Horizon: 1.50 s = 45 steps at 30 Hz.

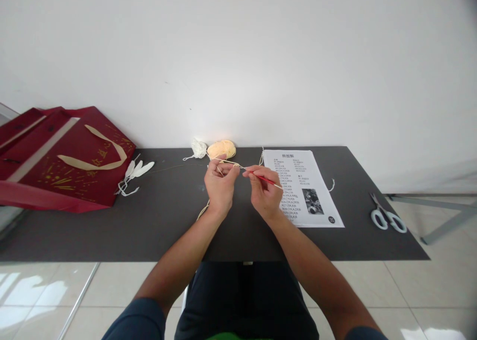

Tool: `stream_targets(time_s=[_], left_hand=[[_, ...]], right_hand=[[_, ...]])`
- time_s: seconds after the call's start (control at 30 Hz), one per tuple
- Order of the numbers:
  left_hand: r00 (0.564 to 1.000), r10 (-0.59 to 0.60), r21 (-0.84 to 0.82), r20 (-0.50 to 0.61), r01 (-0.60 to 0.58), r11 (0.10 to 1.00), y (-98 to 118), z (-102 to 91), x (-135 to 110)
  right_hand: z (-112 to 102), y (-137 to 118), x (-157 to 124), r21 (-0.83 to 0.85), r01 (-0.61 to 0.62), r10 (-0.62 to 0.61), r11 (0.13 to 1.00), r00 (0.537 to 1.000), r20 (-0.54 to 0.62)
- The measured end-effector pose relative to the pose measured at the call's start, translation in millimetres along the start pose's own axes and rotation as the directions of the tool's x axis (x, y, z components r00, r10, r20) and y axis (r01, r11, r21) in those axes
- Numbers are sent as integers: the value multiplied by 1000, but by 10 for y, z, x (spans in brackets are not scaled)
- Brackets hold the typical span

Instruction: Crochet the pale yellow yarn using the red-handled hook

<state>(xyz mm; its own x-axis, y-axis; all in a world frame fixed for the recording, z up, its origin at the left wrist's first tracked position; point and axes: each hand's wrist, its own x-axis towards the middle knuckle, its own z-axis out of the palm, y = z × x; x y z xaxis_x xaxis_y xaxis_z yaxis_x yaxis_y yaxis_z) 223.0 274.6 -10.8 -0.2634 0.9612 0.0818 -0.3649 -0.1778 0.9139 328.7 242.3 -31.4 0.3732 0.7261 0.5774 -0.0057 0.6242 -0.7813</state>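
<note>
My right hand point(265, 191) is closed around a crochet hook point(265, 179) with a red handle, its thin metal tip pointing left. Facing it, my left hand point(220, 185) pinches cream yarn point(227, 159), and a strand stretches over the fingers toward the hook's tip. Whether a loop sits on the hook is too small to make out. More of this yarn hangs down by my left wrist. Just behind my left hand lies a pale yellow ball of yarn point(222, 148), with a smaller white ball of yarn point(198, 148) to its left.
A printed pattern sheet point(328, 201) lies under and beyond my right hand. White-handled scissors point(387, 219) rest near the right edge of the dark table point(112, 235). At left, a red gift bag point(85, 181) lies beside white leaf-shaped pieces point(138, 170) with strings. A white wall stands behind.
</note>
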Motion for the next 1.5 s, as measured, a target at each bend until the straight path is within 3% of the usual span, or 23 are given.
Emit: stream_targets(time_s=[0.17, 0.33, 0.43, 0.57, 0.87, 1.07, 1.33, 1.4, 1.5], left_hand=[[997, -69, -78, 35, 72, 994, 57, 2, -20], [997, -65, -120, 51, 71, 990, 74, -4, -24], [998, -28, -119, 56, 35, 992, 57, -5, -30], [993, 102, -47, 64, -99, 994, 28, -14, -45], [945, 313, 199, 95, -326, 924, 36, -28, -106], [877, 442, 331, 189, -481, 812, -36, -75, -101], [838, 468, 410, 279, -545, 732, -84, -122, -53], [845, 452, 423, 286, -534, 732, -88, -129, -39], [889, 372, 365, 267, -450, 815, -67, -122, -11]], right_hand=[[81, -29, 56, 125, -108, 121, 986, 988, -97], [103, -43, 124, 263, -234, 275, 936, 952, -133], [108, -70, 155, 299, -277, 326, 913, 936, -130], [115, -108, 179, 360, -307, 367, 881, 923, -112], [101, -171, 152, 275, -232, 275, 933, 953, -129], [63, -164, 195, 294, -292, 337, 910, 934, -116], [30, -129, 227, 298, -377, 429, 877, 894, -130], [21, -134, 238, 304, -390, 439, 869, 891, -113], [-6, -149, 257, 317, -403, 439, 858, 897, -48]])
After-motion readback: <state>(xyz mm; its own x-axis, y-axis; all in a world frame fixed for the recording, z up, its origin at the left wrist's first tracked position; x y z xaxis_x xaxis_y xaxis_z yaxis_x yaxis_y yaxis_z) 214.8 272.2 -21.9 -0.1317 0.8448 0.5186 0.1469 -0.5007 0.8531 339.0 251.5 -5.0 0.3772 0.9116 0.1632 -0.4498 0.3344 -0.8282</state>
